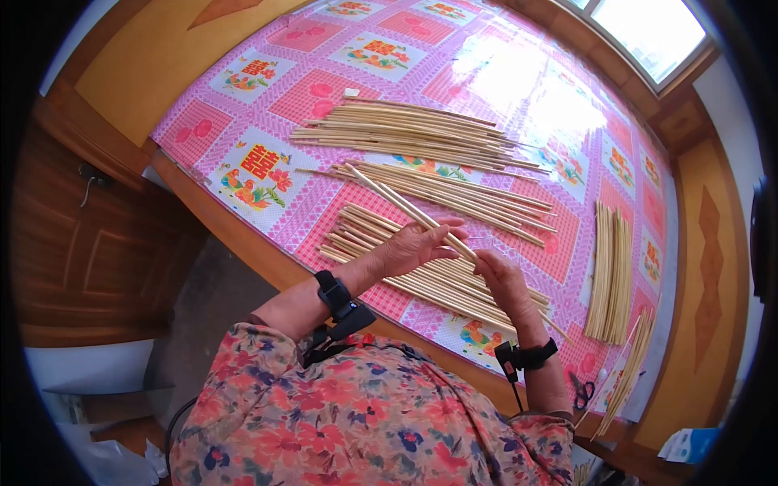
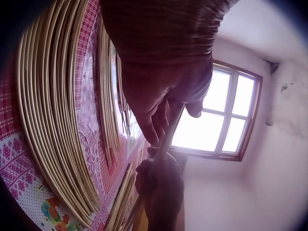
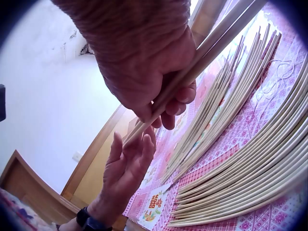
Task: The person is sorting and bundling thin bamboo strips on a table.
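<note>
Two long pale sticks (image 1: 390, 193) slant above the table, held by both hands. My left hand (image 1: 416, 247) has them between thumb and fingers partway along, the fingers reaching past the sticks. Near their lower end, my right hand (image 1: 501, 277) grips them; in the right wrist view its thumb and fingers wrap round the sticks (image 3: 185, 72). The left hand (image 3: 126, 168) shows below it there, thumb apart from the fingers. Under the hands lies a loose row of similar sticks (image 1: 442, 290), with another bundle (image 1: 466, 196) just beyond.
A farther bundle of sticks (image 1: 405, 134) lies across the patterned pink tablecloth (image 1: 312, 93). At the right are an upright-lying bundle (image 1: 609, 271), a thinner bundle (image 1: 628, 368) overhanging the table edge, and black-handled scissors (image 1: 582, 392). A window (image 2: 214, 110) is beyond.
</note>
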A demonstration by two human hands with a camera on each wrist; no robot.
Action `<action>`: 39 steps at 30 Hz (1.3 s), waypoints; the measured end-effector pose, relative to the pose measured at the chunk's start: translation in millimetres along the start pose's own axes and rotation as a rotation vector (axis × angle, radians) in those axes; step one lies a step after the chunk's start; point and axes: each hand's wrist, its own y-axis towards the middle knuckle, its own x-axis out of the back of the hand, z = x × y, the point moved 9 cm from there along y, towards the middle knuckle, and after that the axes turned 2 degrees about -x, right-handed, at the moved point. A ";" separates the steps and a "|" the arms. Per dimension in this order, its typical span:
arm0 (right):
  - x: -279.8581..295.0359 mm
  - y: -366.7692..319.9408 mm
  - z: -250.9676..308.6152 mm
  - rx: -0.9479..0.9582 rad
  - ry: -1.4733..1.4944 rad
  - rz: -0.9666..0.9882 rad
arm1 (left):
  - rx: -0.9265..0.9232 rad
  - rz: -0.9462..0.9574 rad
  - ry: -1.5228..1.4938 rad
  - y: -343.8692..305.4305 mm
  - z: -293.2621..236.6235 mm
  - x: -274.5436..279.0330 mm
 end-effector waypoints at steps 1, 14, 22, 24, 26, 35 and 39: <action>0.4 0.1 -0.9 -0.019 0.008 0.019 | -0.029 -0.041 0.003 -2.1 -7.8 4.2; 31.7 11.5 11.3 0.135 -0.501 -0.174 | -0.116 -0.069 0.038 -11.1 -25.0 30.7; 222.1 -25.6 77.8 0.239 -0.585 -1.038 | -0.165 -0.156 0.000 -6.9 -32.6 44.9; 263.8 -56.3 77.3 0.282 -0.226 -1.337 | -0.173 -0.136 -0.006 -3.9 -29.8 44.6; 290.3 -75.1 83.8 0.453 0.112 -1.450 | -0.176 -0.136 0.003 -1.3 -29.1 40.0; 189.1 -22.6 15.4 0.364 1.109 -0.957 | -0.134 -0.112 -0.009 10.3 -7.2 17.2; 91.3 -14.8 -42.2 0.084 1.270 -0.823 | -0.137 -0.147 -0.019 6.3 -10.7 13.9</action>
